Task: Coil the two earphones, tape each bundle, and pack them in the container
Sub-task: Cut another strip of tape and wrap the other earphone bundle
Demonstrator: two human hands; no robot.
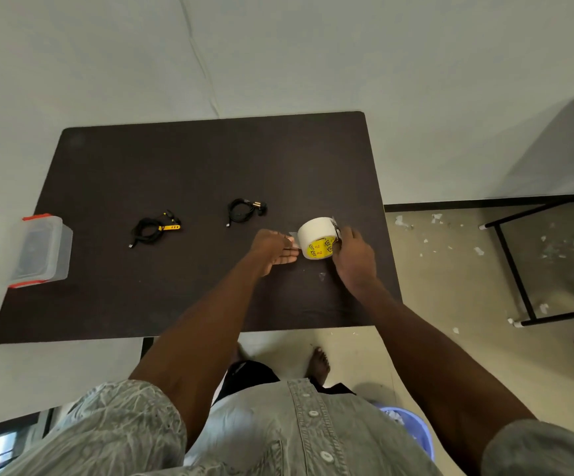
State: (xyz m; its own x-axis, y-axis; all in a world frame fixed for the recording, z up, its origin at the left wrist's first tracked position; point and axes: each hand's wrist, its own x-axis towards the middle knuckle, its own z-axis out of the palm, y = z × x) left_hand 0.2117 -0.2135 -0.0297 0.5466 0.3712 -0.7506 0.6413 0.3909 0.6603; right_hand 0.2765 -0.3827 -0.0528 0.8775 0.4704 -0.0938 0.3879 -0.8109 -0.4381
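Two coiled black earphones lie on the dark table [175, 166]: one with a yellow part [153, 230] at centre left, the other [244, 210] right of it. A roll of clear tape [317, 238] with a yellow core stands at the right. My right hand [354, 259] grips the roll from its right side. My left hand [273, 250] pinches the tape's loose end at the roll's left edge. A clear container [43, 250] with orange clips sits at the table's left edge.
A black-framed table or chair [515, 262] stands to the right on a floor littered with white scraps. A blue bin [412, 431] sits by my right side. The wall runs behind the table.
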